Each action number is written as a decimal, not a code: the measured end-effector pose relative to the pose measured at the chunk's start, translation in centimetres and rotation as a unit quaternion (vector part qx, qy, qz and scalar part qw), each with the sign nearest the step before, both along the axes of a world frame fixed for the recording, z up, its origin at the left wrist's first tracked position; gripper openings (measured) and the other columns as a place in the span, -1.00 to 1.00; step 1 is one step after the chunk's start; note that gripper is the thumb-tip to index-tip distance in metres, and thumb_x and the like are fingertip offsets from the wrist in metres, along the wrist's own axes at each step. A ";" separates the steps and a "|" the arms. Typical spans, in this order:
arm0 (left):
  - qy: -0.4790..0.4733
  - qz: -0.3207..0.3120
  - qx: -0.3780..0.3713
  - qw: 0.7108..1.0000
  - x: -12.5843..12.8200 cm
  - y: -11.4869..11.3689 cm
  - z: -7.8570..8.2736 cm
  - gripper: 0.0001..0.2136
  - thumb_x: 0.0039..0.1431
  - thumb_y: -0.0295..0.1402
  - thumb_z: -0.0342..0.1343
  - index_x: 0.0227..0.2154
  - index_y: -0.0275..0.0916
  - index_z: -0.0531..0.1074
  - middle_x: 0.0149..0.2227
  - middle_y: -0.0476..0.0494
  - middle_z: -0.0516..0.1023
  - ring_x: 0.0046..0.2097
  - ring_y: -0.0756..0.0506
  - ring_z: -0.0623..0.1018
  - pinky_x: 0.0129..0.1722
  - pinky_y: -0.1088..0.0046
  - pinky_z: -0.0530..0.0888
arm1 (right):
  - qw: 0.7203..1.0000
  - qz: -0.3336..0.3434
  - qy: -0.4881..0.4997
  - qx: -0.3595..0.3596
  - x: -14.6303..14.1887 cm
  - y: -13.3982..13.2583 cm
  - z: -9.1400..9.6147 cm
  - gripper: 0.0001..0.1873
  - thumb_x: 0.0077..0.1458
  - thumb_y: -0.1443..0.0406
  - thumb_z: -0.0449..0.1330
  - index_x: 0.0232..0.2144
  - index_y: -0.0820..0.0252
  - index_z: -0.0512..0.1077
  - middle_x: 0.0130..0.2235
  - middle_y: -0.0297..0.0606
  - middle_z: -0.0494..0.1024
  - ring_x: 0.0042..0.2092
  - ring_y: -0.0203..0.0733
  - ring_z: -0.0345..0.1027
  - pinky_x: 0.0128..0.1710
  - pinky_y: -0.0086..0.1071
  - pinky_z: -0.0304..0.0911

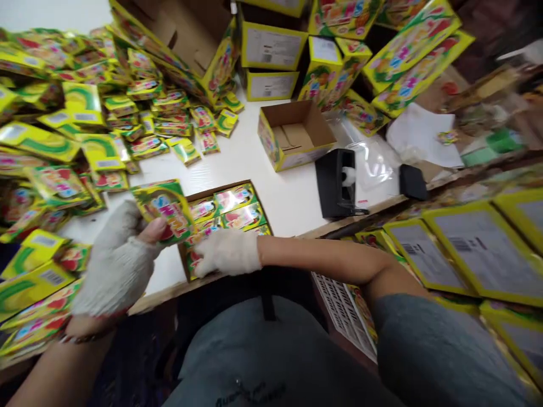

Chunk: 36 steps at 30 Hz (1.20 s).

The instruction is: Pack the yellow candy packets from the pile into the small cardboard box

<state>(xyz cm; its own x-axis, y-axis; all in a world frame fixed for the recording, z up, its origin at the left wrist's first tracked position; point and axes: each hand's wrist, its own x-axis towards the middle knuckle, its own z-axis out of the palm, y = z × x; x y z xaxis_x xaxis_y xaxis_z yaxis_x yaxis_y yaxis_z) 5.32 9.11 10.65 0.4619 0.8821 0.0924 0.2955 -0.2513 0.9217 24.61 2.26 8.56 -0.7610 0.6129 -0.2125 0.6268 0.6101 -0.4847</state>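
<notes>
My left hand (121, 254), in a white knit glove with the thumb tip bare, grips a small yellow-green candy box (167, 209) printed with fruit. That box is tilted above the left edge of an open carton (259, 206), where rows of the same small boxes (240, 215) lie packed. Reaching across from the right, my right hand (227, 250) wears a similar glove. It lies over the carton's near part, fingers apart and bent down onto the packed boxes. The fingertips are partly hidden, and I see nothing held in them.
Many loose small boxes (80, 147) are heaped at the left. An empty carton (292, 141) stands beyond, beside a black tape dispenser (335, 183). A larger open carton (182, 39) and stacked cartons (274, 48) line the back. More labelled cartons (475, 243) fill the right side.
</notes>
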 end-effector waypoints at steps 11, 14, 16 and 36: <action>-0.002 -0.072 -0.103 0.992 0.4 -1.9 -1.1 -0.60 0.40 -0.18 0.23 0.17 -0.29 0.58 0.06 -0.25 0.74 0.04 -0.19 0.72 0.01 0.26 0.71 | 0.819 -0.483 0.304 -0.054 5.9 -1.0 -0.7 -0.69 0.32 0.11 0.20 0.01 0.09 0.54 -0.15 -0.13 0.69 -0.25 0.00 0.57 -0.18 -0.06 0.53; 0.086 -0.114 0.043 0.989 1.1 -1.7 -1.2 -0.63 0.47 -0.34 0.06 0.20 -0.27 0.59 0.11 -0.23 0.72 0.13 -0.17 0.68 0.20 0.22 0.62 | 0.867 -0.424 0.262 0.019 6.0 -0.1 0.6 -0.62 0.26 0.11 0.26 0.07 0.06 0.58 -0.03 -0.06 0.72 -0.06 0.14 0.60 0.02 0.02 0.51; 0.150 -0.100 0.125 0.976 1.6 -1.2 -1.6 -0.60 0.45 -0.42 0.04 0.24 -0.29 0.57 0.08 -0.24 0.71 0.11 -0.17 0.67 0.19 0.21 0.59 | 0.893 -0.394 0.217 0.019 5.6 0.6 0.8 -0.65 0.25 0.16 0.26 0.05 0.03 0.61 -0.03 -0.09 0.74 -0.02 0.17 0.60 0.06 0.03 0.49; 0.422 -0.248 0.280 0.826 -0.4 -2.6 -2.4 -0.90 0.36 -0.43 0.22 -0.20 -0.18 0.65 -0.10 -0.16 0.69 -0.04 -0.20 0.62 0.00 0.16 0.46 | 0.972 -0.227 -0.011 0.063 2.6 0.1 -4.0 -0.73 0.41 0.28 0.14 -0.20 0.14 0.65 -0.06 0.02 0.62 -0.12 0.04 0.50 -0.12 -0.11 0.42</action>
